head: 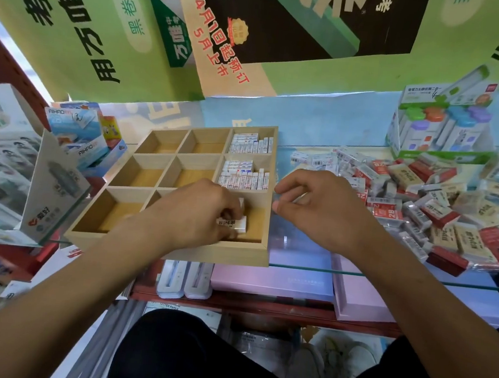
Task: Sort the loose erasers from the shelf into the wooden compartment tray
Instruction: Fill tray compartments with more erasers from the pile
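The wooden compartment tray sat at the front edge of a glass shelf, three rows by three. The two farther compartments of its right column were packed with small white erasers stood on edge; the remaining ones looked bare, apart from the near right one. There the left hand had its fingers curled round a white eraser, pinching it low inside the compartment. The right hand hovered just beside the tray's right wall, fingers loosely curled with nothing visible between them. The loose pile of erasers, red-sleeved, tan and white, lay to the right on the shelf, near a green display box of sharpeners. Judgement: these are light, firm little blocks, wrapped in slick film, not fragile; best pinched across the long flat sides so they slot in upright. Glass offers little friction, so nudged pieces may slide. Posters with printed characters hung behind; pink boxes showed beneath the glass.
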The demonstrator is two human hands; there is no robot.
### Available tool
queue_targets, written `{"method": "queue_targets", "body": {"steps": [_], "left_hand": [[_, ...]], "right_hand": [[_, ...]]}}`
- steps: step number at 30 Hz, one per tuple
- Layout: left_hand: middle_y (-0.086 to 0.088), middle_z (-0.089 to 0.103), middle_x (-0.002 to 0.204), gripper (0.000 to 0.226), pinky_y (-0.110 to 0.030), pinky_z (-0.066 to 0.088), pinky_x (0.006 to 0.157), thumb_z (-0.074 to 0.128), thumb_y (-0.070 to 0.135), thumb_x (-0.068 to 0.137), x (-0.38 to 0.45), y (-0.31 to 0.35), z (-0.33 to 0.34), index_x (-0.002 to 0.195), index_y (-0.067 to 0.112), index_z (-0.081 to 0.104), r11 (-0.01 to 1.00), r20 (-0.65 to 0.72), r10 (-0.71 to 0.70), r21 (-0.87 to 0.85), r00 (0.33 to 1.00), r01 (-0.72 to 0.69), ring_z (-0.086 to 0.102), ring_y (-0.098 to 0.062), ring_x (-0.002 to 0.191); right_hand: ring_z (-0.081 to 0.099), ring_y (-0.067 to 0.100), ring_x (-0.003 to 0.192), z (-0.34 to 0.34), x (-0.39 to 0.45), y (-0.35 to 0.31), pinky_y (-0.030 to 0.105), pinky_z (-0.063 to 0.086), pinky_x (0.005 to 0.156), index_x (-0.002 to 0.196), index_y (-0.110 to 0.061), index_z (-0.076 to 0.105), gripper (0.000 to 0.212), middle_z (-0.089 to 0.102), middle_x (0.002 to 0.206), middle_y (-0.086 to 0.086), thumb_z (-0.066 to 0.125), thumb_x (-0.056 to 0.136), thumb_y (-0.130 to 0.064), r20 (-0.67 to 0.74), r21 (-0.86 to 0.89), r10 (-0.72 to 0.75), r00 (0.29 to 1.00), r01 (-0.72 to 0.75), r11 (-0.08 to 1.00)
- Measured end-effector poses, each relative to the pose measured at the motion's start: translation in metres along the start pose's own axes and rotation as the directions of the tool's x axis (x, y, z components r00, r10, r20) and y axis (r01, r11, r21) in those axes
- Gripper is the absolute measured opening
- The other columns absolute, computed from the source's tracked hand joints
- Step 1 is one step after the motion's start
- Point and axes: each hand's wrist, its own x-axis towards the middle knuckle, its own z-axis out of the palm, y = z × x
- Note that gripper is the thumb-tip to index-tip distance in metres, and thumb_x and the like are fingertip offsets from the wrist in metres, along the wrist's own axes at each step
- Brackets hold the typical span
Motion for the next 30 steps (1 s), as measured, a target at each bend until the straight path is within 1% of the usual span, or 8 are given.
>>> {"method": "queue_targets", "body": {"steps": [4, 9, 12, 18, 22, 26, 28, 30], "left_hand": [[0.014, 0.062, 0.073, 0.023, -0.025, 0.051, 0.073, 0.078, 0.025, 0.079, 0.002, 0.005, -0.001, 0.101, 0.023, 0.072, 0.999, 0.064, -0.034, -0.007, 0.997, 0.034, 0.058, -0.005, 0.071], [0.010, 0.059, 0.074, 0.018, -0.029, 0.050, 0.068, 0.079, 0.031, 0.075, 0.009, 0.000, -0.003, 0.090, 0.026, 0.070, 0.995, 0.084, -0.045, 0.088, 0.995, 0.038, 0.060, -0.015, 0.077], [0.012, 0.057, 0.077, 0.013, -0.030, 0.051, 0.069, 0.077, 0.034, 0.074, 0.008, -0.008, -0.005, 0.084, 0.028, 0.071, 0.993, 0.039, -0.039, 0.111, 0.998, 0.035, 0.059, -0.013, 0.077], [0.006, 0.069, 0.094, 0.018, -0.031, 0.050, 0.075, 0.074, 0.037, 0.079, -0.007, -0.011, -0.004, 0.093, 0.027, 0.076, 0.999, -0.113, 0.022, 0.040, 0.993, -0.017, 0.060, -0.014, 0.088], [0.009, 0.062, 0.084, 0.014, -0.036, 0.053, 0.071, 0.077, 0.026, 0.076, -0.008, -0.014, 0.001, 0.089, 0.021, 0.073, 1.000, -0.222, 0.008, -0.005, 0.975, -0.009, 0.057, -0.013, 0.076], [0.009, 0.062, 0.083, 0.008, -0.036, 0.053, 0.071, 0.078, 0.022, 0.074, -0.008, -0.015, 0.005, 0.080, 0.024, 0.072, 1.000, -0.234, 0.000, -0.026, 0.972, -0.007, 0.057, -0.012, 0.076], [0.010, 0.063, 0.084, 0.009, -0.034, 0.053, 0.073, 0.077, 0.020, 0.074, -0.009, -0.015, 0.008, 0.080, 0.025, 0.073, 0.998, -0.250, -0.038, -0.061, 0.967, 0.024, 0.057, -0.008, 0.075], [0.014, 0.061, 0.080, 0.014, -0.020, 0.050, 0.073, 0.075, 0.013, 0.074, -0.010, -0.011, 0.009, 0.080, 0.025, 0.074, 0.984, -0.309, -0.096, -0.174, 0.946, 0.044, 0.057, -0.001, 0.070]], "right_hand": [[0.056, -0.008, 0.069, -0.001, -0.001, 0.001, 0.000, 0.038, 0.058, 0.094, -0.027, 0.068, 0.012, 0.065, 0.083, -0.016, 0.072, 0.083, -0.023, -0.004, 0.008, -0.006, 1.000, 0.006, 1.000], [0.058, -0.005, 0.070, -0.003, -0.002, 0.002, 0.003, 0.041, 0.057, 0.093, -0.028, 0.068, 0.011, 0.065, 0.084, -0.016, 0.072, 0.083, -0.024, -0.011, 0.012, -0.008, 1.000, 0.008, 1.000], [0.059, -0.006, 0.072, -0.005, -0.003, 0.002, 0.007, 0.041, 0.061, 0.092, -0.030, 0.067, 0.011, 0.066, 0.085, -0.016, 0.072, 0.083, -0.025, -0.012, -0.006, -0.014, 1.000, 0.013, 1.000], [0.060, -0.004, 0.071, -0.008, -0.003, 0.001, 0.003, 0.041, 0.057, 0.089, -0.030, 0.066, 0.010, 0.067, 0.083, -0.015, 0.070, 0.083, -0.023, -0.021, -0.017, -0.028, 0.999, 0.028, 0.999], [0.060, -0.003, 0.073, -0.005, -0.004, 0.001, 0.010, 0.045, 0.063, 0.091, -0.029, 0.067, 0.011, 0.067, 0.085, -0.014, 0.071, 0.083, -0.024, -0.005, -0.027, -0.034, 0.999, 0.034, 0.999], [0.060, -0.003, 0.074, -0.004, -0.004, 0.004, 0.011, 0.044, 0.063, 0.091, -0.031, 0.066, 0.011, 0.067, 0.087, -0.012, 0.070, 0.084, -0.023, 0.001, -0.050, -0.047, 0.999, 0.047, 0.998], [0.059, -0.006, 0.072, -0.005, -0.005, 0.005, 0.005, 0.041, 0.061, 0.090, -0.032, 0.065, 0.013, 0.067, 0.085, -0.013, 0.070, 0.084, -0.022, 0.006, -0.059, -0.060, 0.998, 0.060, 0.996], [0.059, -0.008, 0.071, -0.009, -0.007, 0.006, 0.004, 0.042, 0.062, 0.090, -0.028, 0.067, 0.012, 0.066, 0.081, -0.014, 0.070, 0.084, -0.019, 0.005, -0.069, -0.069, 0.998, 0.069, 0.995]]}}
